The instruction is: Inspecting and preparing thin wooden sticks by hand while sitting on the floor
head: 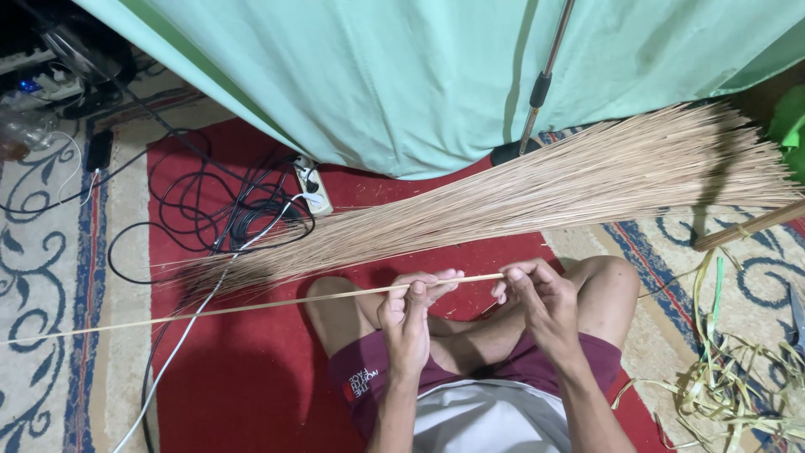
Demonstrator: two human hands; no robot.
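I sit cross-legged on a carpet. My left hand (412, 309) pinches a long thin pale stick (251, 308) that runs far out to the left over the floor. My right hand (537, 294) grips the same stick at its thicker right end, fingers curled around it. Just beyond my hands lies a big bundle of many thin tan sticks (537, 189), fanned wide at the right and tapering to the left.
A pale green cloth (419, 75) hangs behind, with a metal stand pole (545, 75) in front of it. Black cables (226, 210) and a white power strip (312, 186) lie on the red carpet (243, 377). Yellow-green leaf strips (738, 386) pile at the right.
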